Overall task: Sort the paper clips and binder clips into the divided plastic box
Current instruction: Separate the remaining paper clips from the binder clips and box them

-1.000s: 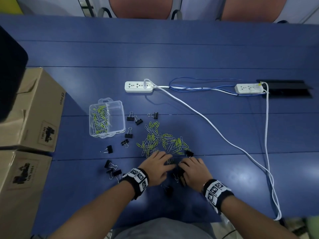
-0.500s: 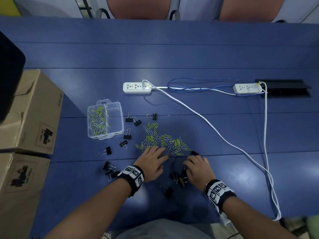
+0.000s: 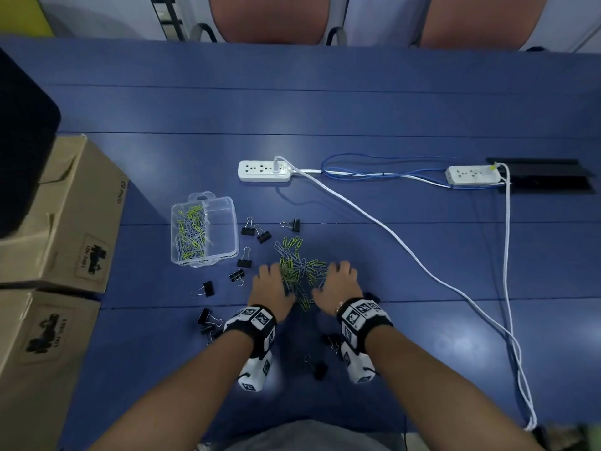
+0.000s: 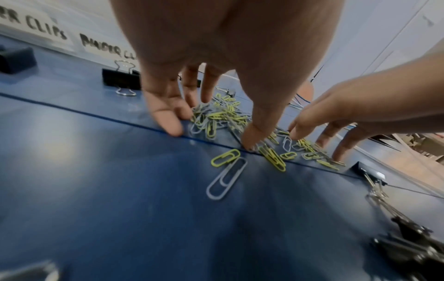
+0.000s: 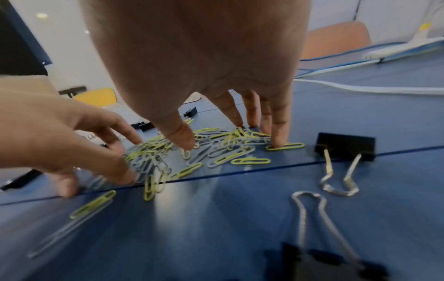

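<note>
dim overhead light, glare patches on table (image 3: 357,109); wrist views blurred, edges warped.

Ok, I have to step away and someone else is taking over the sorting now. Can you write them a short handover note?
Left hand and right hand: both open, fingers spread on either side of the paper clip pile, holding nothing.
Box: left compartment holds paper clips; right compartment looks empty.
Binder clips: scattered loose on the table around the pile, none in the box.
Left to do: the remaining paper clips, then all binder clips.
</note>
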Tool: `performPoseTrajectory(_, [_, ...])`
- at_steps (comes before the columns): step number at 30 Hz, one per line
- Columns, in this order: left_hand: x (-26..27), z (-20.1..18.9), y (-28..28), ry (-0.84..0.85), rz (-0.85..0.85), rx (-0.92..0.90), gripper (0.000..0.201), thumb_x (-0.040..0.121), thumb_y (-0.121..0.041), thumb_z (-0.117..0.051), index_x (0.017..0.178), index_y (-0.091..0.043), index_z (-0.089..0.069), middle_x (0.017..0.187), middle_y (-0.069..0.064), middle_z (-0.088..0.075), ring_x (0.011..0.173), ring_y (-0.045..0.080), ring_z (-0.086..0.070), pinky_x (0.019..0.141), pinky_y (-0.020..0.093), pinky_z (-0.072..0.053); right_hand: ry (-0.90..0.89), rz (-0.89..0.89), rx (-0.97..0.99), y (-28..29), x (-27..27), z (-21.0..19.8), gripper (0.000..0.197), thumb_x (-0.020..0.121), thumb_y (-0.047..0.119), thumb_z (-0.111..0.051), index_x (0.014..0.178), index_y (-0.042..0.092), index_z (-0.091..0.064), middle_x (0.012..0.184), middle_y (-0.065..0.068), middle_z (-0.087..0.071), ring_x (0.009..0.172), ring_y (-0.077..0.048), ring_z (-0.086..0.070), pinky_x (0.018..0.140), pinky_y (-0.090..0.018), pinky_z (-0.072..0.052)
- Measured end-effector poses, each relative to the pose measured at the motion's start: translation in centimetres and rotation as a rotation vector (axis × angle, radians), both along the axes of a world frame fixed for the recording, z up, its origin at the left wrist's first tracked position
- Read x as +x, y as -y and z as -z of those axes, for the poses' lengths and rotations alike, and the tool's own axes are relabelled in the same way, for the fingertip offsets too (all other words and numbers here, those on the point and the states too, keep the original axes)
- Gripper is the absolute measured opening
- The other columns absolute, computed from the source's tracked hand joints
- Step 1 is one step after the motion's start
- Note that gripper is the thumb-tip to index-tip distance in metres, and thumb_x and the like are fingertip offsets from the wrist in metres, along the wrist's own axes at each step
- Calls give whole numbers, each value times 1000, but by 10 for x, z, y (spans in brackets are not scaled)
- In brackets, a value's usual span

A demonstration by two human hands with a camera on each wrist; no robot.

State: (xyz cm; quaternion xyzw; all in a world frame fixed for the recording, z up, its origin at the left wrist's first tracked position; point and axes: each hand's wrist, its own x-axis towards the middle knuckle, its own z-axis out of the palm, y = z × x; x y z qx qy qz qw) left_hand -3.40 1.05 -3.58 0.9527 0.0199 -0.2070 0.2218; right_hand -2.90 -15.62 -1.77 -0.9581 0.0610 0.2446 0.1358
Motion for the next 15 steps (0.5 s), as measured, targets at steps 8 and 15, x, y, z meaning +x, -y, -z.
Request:
performPoseTrajectory(8, [4,-6,-9,-72,91,106,105,54,-60,-79,137,-19,-31,128,5,-34,118,33,-37,93,46,-47,48,-104,61,10,3,9,43,86,17,-66,124,6,-50,126,-14,-42,115,-32,-46,94,-39,-46])
performPoseTrajectory(15, [14,-5,-17,-34,109,-24,45,75,-24,-76,114,-15,-55,111,7,-54,103,29,-54,86,37,-48,72,-55,175,23,4,7,20,83,-4,-56,98,9,-61,99,-7,-53,89,-27,-56,77,-32,-46])
